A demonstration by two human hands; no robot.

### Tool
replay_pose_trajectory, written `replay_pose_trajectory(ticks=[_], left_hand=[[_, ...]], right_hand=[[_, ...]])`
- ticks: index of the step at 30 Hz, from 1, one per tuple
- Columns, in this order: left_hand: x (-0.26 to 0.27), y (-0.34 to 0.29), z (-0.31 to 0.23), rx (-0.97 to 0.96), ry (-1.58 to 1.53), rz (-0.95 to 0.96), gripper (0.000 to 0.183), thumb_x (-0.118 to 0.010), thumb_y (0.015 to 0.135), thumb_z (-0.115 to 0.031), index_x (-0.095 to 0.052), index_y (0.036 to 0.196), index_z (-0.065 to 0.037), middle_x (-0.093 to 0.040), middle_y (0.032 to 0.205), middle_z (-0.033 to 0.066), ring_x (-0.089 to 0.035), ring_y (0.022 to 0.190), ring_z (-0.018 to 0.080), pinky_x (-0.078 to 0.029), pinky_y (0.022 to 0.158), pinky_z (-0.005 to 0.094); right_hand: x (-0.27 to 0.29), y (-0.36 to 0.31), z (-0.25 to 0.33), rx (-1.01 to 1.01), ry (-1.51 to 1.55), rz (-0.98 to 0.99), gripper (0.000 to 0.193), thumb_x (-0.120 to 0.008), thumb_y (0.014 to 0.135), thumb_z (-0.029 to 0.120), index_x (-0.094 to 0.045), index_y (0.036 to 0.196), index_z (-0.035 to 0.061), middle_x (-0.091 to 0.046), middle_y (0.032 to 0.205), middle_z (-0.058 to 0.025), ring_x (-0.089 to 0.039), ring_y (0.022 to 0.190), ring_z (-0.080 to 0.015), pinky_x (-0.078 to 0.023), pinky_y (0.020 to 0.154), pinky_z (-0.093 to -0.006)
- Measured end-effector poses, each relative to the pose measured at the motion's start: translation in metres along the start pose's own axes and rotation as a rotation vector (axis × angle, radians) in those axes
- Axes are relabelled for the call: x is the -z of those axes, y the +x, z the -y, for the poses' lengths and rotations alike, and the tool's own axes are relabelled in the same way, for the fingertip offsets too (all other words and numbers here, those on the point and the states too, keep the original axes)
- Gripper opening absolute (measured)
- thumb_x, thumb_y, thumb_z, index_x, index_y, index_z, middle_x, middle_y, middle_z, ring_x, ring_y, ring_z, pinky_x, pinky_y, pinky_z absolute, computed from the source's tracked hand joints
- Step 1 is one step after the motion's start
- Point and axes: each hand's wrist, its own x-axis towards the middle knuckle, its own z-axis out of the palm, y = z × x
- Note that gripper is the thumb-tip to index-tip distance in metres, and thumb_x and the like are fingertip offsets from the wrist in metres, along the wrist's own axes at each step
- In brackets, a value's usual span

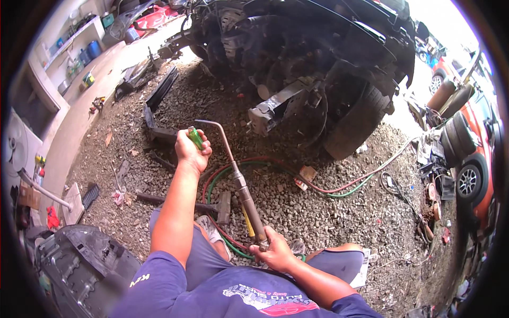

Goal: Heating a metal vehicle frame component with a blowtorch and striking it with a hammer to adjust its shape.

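A green lighter [195, 139] is gripped in my left hand [192, 153], raised just below the bent tip of a gas torch [245, 196]. No flame can be made out at either one. The torch slants up and to the left from my lap, its long thin neck curving over toward the lighter. My right hand [277, 253] is closed around the torch's lower end, by the valves. Red and green hoses [339, 195] loop over the gravel near the torch. Beyond the tip stands a stripped vehicle front [275, 42] with a bare metal frame end [281, 103] jutting toward me.
A sledgehammer [224, 208] lies on the gravel by my left foot. Black trim pieces [161, 87] lie farther off. A tire [358, 122] sits under the vehicle's right side. A dark plastic panel [85, 265] is at lower left; a red car [474, 185] stands right.
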Motion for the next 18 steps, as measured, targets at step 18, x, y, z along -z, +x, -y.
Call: replay_pose_trajectory(ticks=[18], left_hand=[[0.003, -0.001, 0.003, 0.040, 0.023, 0.017, 0.066, -0.049, 0.103, -0.069, -0.064, 0.095, -0.005, -0.054, 0.083, 0.0056, -0.050, 0.065, 0.0166, -0.035, 0.052, 0.0301]], right_hand=[[0.009, 0.001, -0.001, 0.011, -0.035, -0.069, 0.038, -0.081, 0.097, 0.020, -0.053, 0.116, 0.0027, -0.068, 0.083, -0.0100, -0.073, 0.067, -0.0178, -0.060, 0.063, -0.0376]])
